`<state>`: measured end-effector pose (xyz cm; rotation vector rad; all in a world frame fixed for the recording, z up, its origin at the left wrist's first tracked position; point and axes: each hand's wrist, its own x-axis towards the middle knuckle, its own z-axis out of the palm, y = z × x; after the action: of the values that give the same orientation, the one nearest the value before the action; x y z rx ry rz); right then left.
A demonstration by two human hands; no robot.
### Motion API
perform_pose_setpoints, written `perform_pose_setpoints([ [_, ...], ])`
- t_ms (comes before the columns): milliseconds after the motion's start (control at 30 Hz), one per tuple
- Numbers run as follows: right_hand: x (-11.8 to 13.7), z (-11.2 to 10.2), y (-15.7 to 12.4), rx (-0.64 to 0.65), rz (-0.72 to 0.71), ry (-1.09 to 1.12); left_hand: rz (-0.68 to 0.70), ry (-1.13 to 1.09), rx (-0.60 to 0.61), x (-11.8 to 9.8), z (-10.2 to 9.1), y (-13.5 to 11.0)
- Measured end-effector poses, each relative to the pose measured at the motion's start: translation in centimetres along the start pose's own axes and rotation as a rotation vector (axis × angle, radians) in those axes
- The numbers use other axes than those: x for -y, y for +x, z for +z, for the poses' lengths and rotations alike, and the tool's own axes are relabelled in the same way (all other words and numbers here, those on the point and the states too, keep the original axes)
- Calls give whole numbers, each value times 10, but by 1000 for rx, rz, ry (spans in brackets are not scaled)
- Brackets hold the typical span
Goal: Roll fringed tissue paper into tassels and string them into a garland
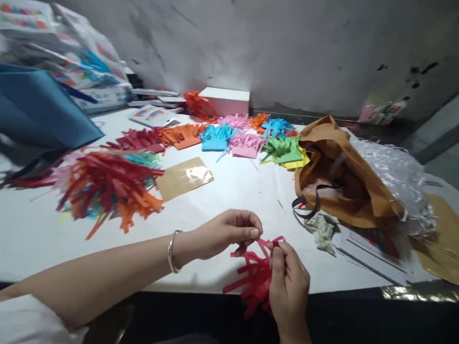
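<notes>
My right hand (289,282) is closed around a bunch of red paper strips (253,279) near the front edge of the white table (229,191), pinching a folded strip end between thumb and fingers. My left hand (229,231), with a silver bangle on the wrist, has its fingers curled together and pinches a strip end just to the left of that. The loose strip tails hang down over the table's edge.
A heap of mixed red, orange and blue paper strips (107,186) lies at the left. Fringed paper pieces in several colours (244,136) line the back. A brown bag (337,177) and crinkled clear plastic (398,181) sit at right. A kraft card (184,177) lies mid-table.
</notes>
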<state>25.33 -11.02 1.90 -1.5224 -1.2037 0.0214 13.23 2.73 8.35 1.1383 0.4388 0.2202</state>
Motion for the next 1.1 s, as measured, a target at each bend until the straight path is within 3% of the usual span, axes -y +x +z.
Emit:
perform_pose_setpoints([
  [133, 28, 7, 1, 148, -150, -6, 69, -112, -120, 24, -5, -38],
  [400, 52, 28, -5, 265, -231, -43, 178, -25, -241, 45, -14, -67],
  [867, 55, 20, 0, 412, -368, -154, 236, 369, -245, 50, -18, -77],
  [1100, 55, 17, -2, 428, -303, -92, 243, 435, -275, 50, -12, -77],
])
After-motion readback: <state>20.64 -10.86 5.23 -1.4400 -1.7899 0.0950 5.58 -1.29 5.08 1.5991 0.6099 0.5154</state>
